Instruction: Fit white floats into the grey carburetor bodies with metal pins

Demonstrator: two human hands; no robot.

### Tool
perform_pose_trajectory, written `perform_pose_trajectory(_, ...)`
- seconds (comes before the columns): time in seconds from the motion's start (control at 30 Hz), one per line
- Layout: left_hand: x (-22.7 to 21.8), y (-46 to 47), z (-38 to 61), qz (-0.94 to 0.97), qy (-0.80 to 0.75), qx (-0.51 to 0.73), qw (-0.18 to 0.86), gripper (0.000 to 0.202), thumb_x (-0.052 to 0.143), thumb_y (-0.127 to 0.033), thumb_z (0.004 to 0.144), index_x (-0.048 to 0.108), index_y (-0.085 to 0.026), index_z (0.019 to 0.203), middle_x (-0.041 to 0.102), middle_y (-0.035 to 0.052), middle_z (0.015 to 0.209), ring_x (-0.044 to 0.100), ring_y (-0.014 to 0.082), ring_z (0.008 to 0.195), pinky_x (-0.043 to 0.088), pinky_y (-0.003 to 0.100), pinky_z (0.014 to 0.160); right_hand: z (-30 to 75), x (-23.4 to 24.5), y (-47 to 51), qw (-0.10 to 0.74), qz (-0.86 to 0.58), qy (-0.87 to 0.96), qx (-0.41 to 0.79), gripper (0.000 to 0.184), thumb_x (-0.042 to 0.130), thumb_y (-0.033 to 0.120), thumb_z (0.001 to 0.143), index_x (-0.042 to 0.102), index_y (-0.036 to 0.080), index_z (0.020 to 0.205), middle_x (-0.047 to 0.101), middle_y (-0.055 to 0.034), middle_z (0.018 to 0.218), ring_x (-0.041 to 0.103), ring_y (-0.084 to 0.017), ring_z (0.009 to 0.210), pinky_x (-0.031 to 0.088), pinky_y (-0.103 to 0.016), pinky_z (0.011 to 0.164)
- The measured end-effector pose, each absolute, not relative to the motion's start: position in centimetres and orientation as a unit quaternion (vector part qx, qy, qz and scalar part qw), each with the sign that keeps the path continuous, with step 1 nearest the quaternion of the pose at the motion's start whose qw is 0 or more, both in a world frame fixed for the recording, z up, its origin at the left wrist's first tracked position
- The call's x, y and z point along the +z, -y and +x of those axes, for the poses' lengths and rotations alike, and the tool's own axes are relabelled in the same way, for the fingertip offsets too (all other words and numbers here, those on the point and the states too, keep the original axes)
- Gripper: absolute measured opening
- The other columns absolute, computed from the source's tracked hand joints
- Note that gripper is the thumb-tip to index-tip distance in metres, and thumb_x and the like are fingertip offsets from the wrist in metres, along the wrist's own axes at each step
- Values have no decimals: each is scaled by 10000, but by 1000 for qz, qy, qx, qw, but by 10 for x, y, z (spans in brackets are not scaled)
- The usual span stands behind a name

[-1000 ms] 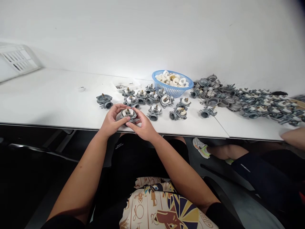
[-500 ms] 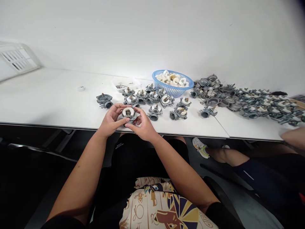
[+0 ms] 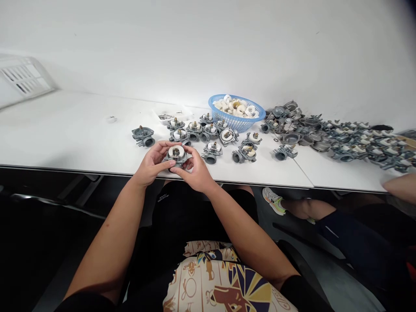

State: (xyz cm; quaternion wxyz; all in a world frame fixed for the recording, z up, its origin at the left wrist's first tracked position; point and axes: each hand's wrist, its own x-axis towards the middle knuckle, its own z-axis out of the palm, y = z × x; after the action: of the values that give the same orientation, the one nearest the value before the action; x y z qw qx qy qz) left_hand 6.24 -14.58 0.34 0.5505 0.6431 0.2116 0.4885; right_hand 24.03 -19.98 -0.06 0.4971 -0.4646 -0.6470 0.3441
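Observation:
Both my hands hold one grey metal carburetor body [image 3: 176,154] with a white float on top, just above the near edge of the white table [image 3: 65,134]. My left hand [image 3: 152,162] cups its left side with the thumb on its front. My right hand [image 3: 194,169] grips its right side, fingers curled round it. Behind it lie several more grey carburetor bodies [image 3: 208,132] with white floats. A lone grey body [image 3: 143,135] lies to the left of them.
A blue plastic basket [image 3: 236,112] of white floats stands at the back. A large heap of grey carburetor parts [image 3: 341,138] spreads to the right. A small clear tray [image 3: 165,116] sits behind the bodies. Another person's arm [image 3: 399,185] and legs show at right.
The carburetor body has been turned slightly in my hands and lifted a little; my fingers have shifted round it. The person at right moved a leg.

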Motion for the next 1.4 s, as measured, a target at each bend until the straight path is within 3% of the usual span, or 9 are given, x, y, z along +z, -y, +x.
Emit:
perform_pose_trajectory(0.13, 6, 147, 64, 611, -215, 495, 579, 370, 784, -331, 808, 631, -210, 1123, 676, 119, 1313, 641, 293, 1185, 517, 435, 1003, 240, 0, 200, 493, -468, 649, 341, 742, 805, 487, 789, 454, 236, 1392, 569, -96, 1344, 591, -142, 814, 519, -309, 751)
perform_pose_trajectory(0.73, 3, 145, 64, 615, -207, 500, 573, 341, 791, -285, 818, 646, -192, 1112, 673, 123, 1332, 616, 270, 1228, 495, 366, 1003, 241, -1, 198, 486, -476, 652, 334, 719, 814, 501, 779, 481, 252, 1364, 616, -58, 1143, 596, -172, 832, 517, -331, 749)
perform_pose_trajectory(1.1, -2, 143, 60, 668, -192, 485, 530, 423, 790, -227, 815, 626, -204, 1204, 653, 110, 1346, 604, 248, 1237, 484, 345, 1026, 242, -2, 199, 497, -461, 642, 359, 783, 843, 530, 735, 468, 253, 1364, 557, -77, 1362, 602, -150, 844, 540, -320, 758)
perform_pose_trajectory(1.23, -2, 144, 61, 667, -202, 485, 528, 415, 792, -240, 815, 624, -201, 1193, 662, 114, 1330, 623, 245, 1202, 498, 344, 1003, 243, -1, 198, 483, -455, 659, 353, 763, 821, 541, 759, 475, 261, 1380, 578, -62, 1360, 612, -166, 893, 534, -335, 807)
perform_pose_trajectory(1.4, 0, 146, 61, 671, -205, 477, 529, 429, 796, -264, 808, 615, -202, 1192, 659, 125, 1336, 616, 264, 1226, 499, 377, 1025, 243, 0, 199, 471, -471, 655, 357, 817, 836, 571, 717, 480, 246, 1377, 580, -73, 1351, 612, -158, 849, 546, -327, 763)
